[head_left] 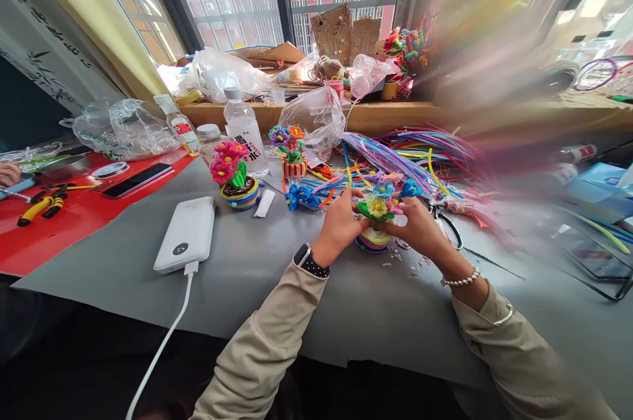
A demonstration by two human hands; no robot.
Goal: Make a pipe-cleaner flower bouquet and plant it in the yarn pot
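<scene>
A small pot (373, 240) wound in striped yarn-like cord stands on the grey mat, holding a bunch of pipe-cleaner flowers (378, 208) in yellow, blue, pink and green. From the left, my left hand (342, 222) closes its fingers on the bunch. My right hand (415, 225) grips it from the other side, thumb low near the pot's rim. The stems between my fingers are hidden. Blue pipe-cleaner flowers (302, 197) lie beyond my left hand. Small pale bits (420, 264) are scattered beside the pot.
To the left are a pink-flowered pot (238, 194), a white power bank (186, 232) with a cable, a phone (138, 180) and pliers (45, 204). Bottles (242, 123) and pipe cleaners (395, 159) lie behind. Another person's hand (8, 174) shows far left; the right side is blurred.
</scene>
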